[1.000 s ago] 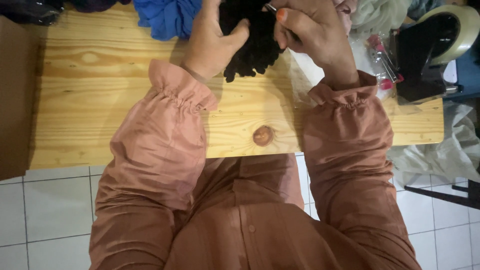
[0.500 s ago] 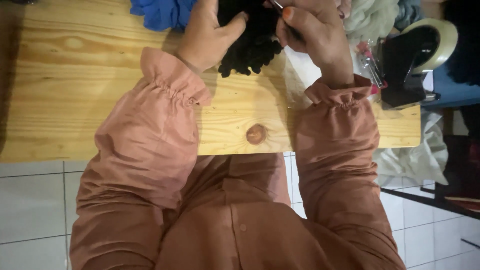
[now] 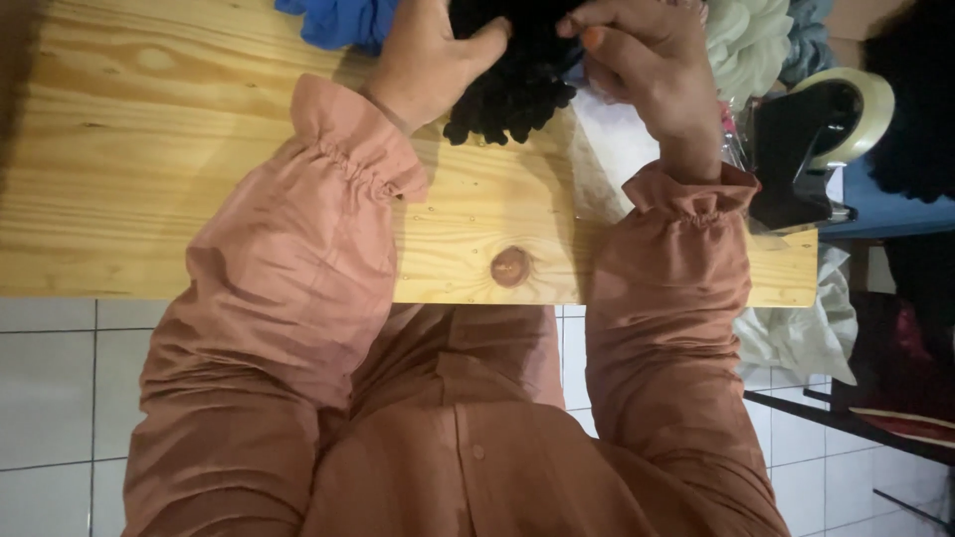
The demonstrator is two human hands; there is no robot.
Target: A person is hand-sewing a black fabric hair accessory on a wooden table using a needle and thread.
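A bunched black ruffled fabric piece rests on the wooden table near the top edge of the view. My left hand grips its left side, thumb pressed into the cloth. My right hand holds its right side with fingers curled; the fingertips are partly cut off by the frame's top. Both arms wear salmon-pink sleeves with gathered cuffs.
Blue cloth lies at the top left of my hands. Pale green fabric and a black tape dispenser with a tape roll stand at the right. White fabric hangs off the table's right end over a tiled floor.
The view has shifted down, so my hands and the black fabric sit higher in the frame. Both hands keep their hold on the fabric.
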